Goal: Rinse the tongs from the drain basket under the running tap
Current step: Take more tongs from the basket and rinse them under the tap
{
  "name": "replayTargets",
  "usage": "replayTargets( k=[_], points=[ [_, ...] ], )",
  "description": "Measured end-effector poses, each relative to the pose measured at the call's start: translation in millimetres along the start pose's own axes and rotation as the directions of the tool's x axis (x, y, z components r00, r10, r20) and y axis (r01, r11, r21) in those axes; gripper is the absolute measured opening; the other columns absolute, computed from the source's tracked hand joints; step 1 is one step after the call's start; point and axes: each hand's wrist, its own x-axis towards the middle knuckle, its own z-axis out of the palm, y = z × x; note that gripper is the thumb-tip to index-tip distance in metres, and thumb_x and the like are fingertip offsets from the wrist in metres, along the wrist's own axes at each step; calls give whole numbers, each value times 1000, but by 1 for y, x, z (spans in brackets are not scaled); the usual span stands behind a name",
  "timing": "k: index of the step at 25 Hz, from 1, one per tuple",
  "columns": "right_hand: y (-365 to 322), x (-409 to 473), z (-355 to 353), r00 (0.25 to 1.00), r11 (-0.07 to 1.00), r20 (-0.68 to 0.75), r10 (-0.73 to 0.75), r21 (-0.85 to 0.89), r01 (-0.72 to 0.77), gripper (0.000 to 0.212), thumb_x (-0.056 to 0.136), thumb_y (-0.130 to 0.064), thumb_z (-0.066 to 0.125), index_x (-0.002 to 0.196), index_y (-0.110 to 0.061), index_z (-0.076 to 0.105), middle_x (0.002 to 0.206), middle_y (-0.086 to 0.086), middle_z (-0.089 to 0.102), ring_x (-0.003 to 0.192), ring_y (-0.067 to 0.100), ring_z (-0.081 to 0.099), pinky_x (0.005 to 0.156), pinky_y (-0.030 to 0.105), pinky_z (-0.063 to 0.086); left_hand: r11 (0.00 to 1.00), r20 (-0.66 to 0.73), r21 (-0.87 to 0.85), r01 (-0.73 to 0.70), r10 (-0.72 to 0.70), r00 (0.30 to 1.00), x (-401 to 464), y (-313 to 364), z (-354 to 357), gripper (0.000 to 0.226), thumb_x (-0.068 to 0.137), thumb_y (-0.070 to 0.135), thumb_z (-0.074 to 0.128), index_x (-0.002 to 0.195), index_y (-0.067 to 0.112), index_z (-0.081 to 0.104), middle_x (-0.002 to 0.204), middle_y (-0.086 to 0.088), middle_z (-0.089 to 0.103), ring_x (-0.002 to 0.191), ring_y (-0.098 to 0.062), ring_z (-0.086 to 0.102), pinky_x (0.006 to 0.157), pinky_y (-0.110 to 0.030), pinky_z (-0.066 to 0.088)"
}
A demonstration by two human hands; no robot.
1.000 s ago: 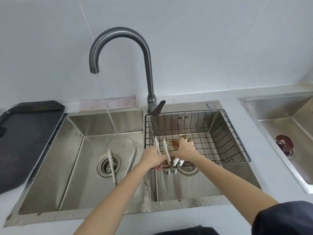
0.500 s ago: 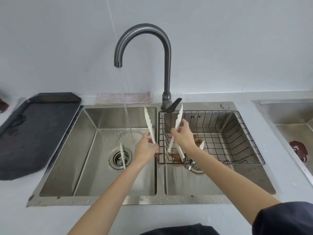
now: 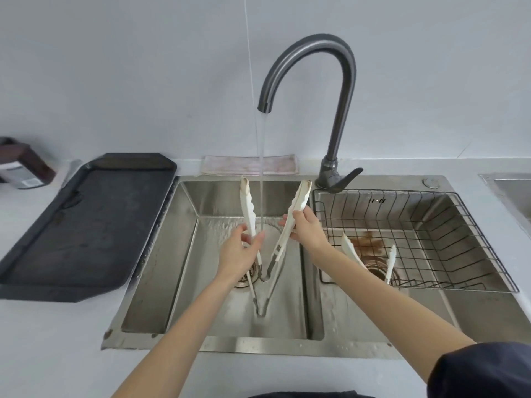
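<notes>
White tongs (image 3: 293, 216) are spread in a V over the left sink basin, tips up, hinge down. My left hand (image 3: 242, 254) grips the left arm of the tongs and my right hand (image 3: 307, 228) grips the right arm. Water from the dark grey tap (image 3: 342, 110) falls in a thin stream between the two arms. A second pair of white tongs (image 3: 349, 249) lies in the wire drain basket (image 3: 448, 214) over the right basin. Another pair of tongs (image 3: 260, 300) lies on the floor of the left basin, partly hidden by my left hand.
A black tray (image 3: 83, 222) sits on the counter left of the sink. A folded cloth (image 3: 247, 165) lies behind the left basin. A dark box (image 3: 20, 165) stands at the far left. Another sink (image 3: 511, 193) shows at the right edge.
Both hands have carried the tongs left from above the drain basket to over the left basin, and the water stream now runs between the tong arms. The camera has shifted left.
</notes>
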Motion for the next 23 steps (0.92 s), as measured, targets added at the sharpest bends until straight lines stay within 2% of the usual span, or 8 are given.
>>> replayTargets(
  k=[3, 6, 9, 12, 14, 16, 20, 23],
  points=[
    [2, 9, 24, 998, 997, 31, 62, 42, -63, 25, 98, -17, 29, 116, -12, 45, 111, 8, 55, 98, 19, 59, 81, 28, 47, 1000, 22, -16, -11, 11, 1000, 8, -9, -22, 7, 88, 33, 55, 87, 27, 54, 83, 2, 59, 91, -29, 67, 86, -49, 53],
    [3, 26, 45, 994, 992, 28, 105, 74, -106, 23, 98, -16, 30, 112, -10, 47, 118, 13, 57, 101, 20, 57, 88, 32, 46, 999, 44, -41, -28, 29, 999, 20, -19, -41, 5, 89, 29, 56, 92, 24, 56, 81, 7, 58, 84, -27, 68, 85, -48, 54],
    [-2, 45, 60, 998, 971, -24, 66, 232, -58, 22, 99, -18, 34, 116, -14, 47, 112, 8, 58, 100, 20, 57, 91, 37, 47, 998, 79, 16, -66, 65, 995, 35, -29, -56, 9, 89, 27, 56, 97, 23, 57, 80, 6, 60, 73, -13, 64, 82, -39, 55],
    [-11, 64, 69, 996, 915, -57, 65, 401, -37, 29, 100, -19, 35, 127, -19, 46, 107, 2, 60, 98, 16, 58, 79, 32, 49, 1000, 117, -14, -24, 25, 993, 54, -38, -64, 5, 88, 25, 57, 87, 30, 56, 79, 7, 61, 80, -17, 64, 87, -40, 54],
    [-14, 74, 73, 994, 914, -65, 90, 401, -57, 25, 100, -19, 36, 115, -16, 56, 108, 3, 62, 98, 18, 59, 85, 36, 49, 998, 142, -64, 10, -1, 990, 66, -38, -68, 14, 88, 24, 58, 81, 36, 54, 77, 8, 61, 81, -18, 64, 89, -43, 53],
    [-14, 83, 77, 991, 916, -63, 119, 393, -85, 25, 100, -20, 36, 97, -19, 60, 110, 5, 62, 104, 22, 59, 90, 39, 49, 996, 156, -81, 27, -14, 988, 78, -44, -69, 9, 87, 27, 59, 84, 34, 56, 78, 9, 60, 85, -20, 65, 89, -43, 53],
    [-15, 98, 77, 994, 912, 0, 109, 399, -100, 25, 100, -20, 33, 114, -16, 54, 109, 7, 63, 103, 22, 58, 89, 36, 50, 987, 145, -149, 52, -31, 989, 91, -54, -69, 7, 86, 28, 60, 90, 33, 57, 80, 7, 61, 91, -26, 67, 89, -45, 53],
    [-17, 103, 75, 993, 903, 7, 117, 416, -109, 24, 100, -23, 36, 107, -14, 56, 89, 4, 62, 86, 18, 60, 85, 37, 50, 972, 152, -218, 91, -58, 987, 92, -54, -67, 15, 89, 23, 57, 103, 21, 60, 81, 2, 61, 86, -25, 68, 81, -38, 58]
  ],
)
